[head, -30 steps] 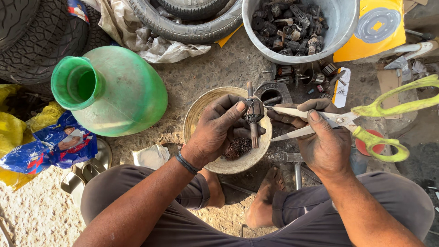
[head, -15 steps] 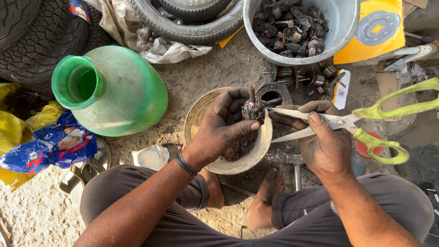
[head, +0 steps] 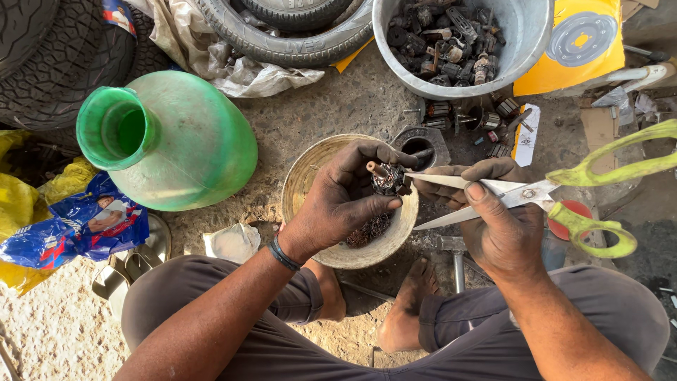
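Observation:
My left hand [head: 338,204] grips a small dark motor armature [head: 387,179] with a short shaft, held over a round beige bowl [head: 305,176]. Tangled copper wire [head: 367,229] lies in the bowl under it. My right hand [head: 497,226] holds big scissors [head: 536,192] with lime-green handles by their pivot, blades apart. The upper blade's tip touches the armature. Both hands are grimy.
A green plastic jug [head: 190,141] lies on its side at left. A grey metal tub [head: 525,35] of dark motor parts stands at the back, tyres [head: 282,42] beside it. Blue and yellow bags [head: 70,226] lie far left. My bare feet [head: 409,310] rest below the bowl.
My left hand has turned the armature from upright over the bowl to tilted, shaft pointing left. The scissor blades stay against it; my right hand has barely shifted.

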